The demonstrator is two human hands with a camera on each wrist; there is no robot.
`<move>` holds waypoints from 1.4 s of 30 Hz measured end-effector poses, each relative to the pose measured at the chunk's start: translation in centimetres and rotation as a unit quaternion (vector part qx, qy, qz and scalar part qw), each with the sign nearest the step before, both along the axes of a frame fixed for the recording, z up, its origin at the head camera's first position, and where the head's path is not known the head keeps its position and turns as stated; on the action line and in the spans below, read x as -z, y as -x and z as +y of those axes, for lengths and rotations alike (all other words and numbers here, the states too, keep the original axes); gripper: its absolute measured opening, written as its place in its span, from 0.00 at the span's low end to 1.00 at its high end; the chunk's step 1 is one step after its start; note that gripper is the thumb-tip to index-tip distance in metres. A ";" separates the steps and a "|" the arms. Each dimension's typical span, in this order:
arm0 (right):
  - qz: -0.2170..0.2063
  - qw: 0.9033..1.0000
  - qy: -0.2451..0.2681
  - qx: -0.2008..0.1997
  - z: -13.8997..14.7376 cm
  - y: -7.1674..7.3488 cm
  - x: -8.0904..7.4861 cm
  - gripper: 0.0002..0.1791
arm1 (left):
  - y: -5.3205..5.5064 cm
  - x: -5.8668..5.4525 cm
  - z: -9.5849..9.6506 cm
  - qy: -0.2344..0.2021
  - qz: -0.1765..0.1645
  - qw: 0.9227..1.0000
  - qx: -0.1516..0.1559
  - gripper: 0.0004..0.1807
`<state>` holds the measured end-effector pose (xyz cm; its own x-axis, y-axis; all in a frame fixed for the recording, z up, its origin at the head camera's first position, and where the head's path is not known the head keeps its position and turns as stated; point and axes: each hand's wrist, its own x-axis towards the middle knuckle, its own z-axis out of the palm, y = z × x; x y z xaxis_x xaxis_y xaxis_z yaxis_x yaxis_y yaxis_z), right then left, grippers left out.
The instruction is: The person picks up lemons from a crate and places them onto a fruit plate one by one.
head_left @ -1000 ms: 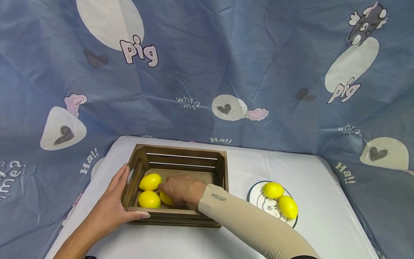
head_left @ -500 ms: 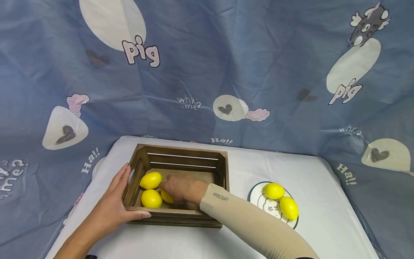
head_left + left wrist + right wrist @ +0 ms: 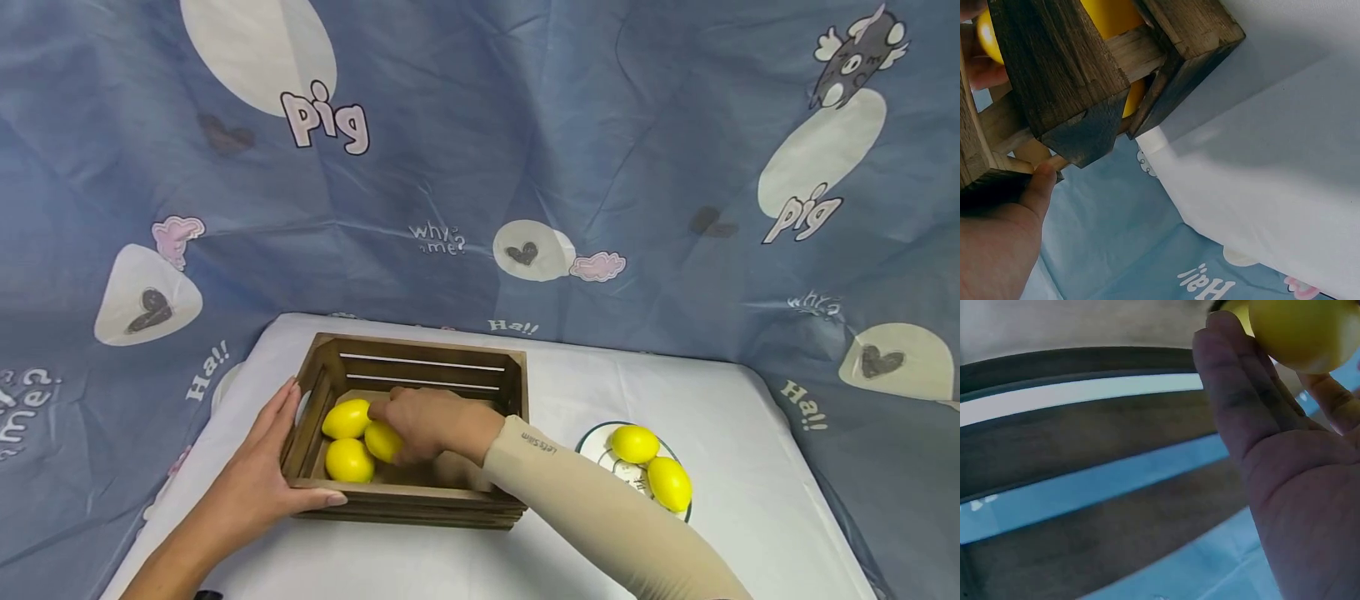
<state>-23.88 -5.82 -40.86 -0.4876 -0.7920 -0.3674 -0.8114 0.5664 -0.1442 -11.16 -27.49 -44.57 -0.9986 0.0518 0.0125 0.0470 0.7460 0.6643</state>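
Observation:
Inside the dark wooden crate (image 3: 420, 492), my right hand (image 3: 431, 425) holds a yellow lemon (image 3: 383, 441). In the right wrist view the fingers (image 3: 1235, 381) lie along this lemon's side. Two more lemons sit against it at the crate's left end, a rear lemon (image 3: 347, 418) and a front lemon (image 3: 349, 461). My left hand (image 3: 258, 475) grips the crate's front left corner, fingers along the end wall and thumb along the front rim. The left wrist view shows the thumb (image 3: 1038, 187) touching the crate's wood.
Right of the crate, a white plate (image 3: 596, 442) with a dark rim bears two lemons (image 3: 669, 484), partly behind my right sleeve (image 3: 592, 508). A white cloth (image 3: 750, 467) covers the table. A blue printed curtain (image 3: 450, 167) hangs behind it.
My right hand has moved slightly right and away from me, and the lemon in it has shifted the same way and shows more. My left hand stays on the crate.

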 end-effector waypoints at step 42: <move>-0.038 0.986 0.159 -0.038 8.5 -2.8 -4.6 0.37 | 0.2 0.3 -0.1 0.006 0.000 1.000 0.001 0.83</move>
<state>-21.04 2.71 -36.26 -0.4024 -0.9065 -0.1279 -0.8299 0.4202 -0.3670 -11.36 -27.60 -44.84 -0.9984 0.0542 0.0126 0.0492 0.7532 0.6560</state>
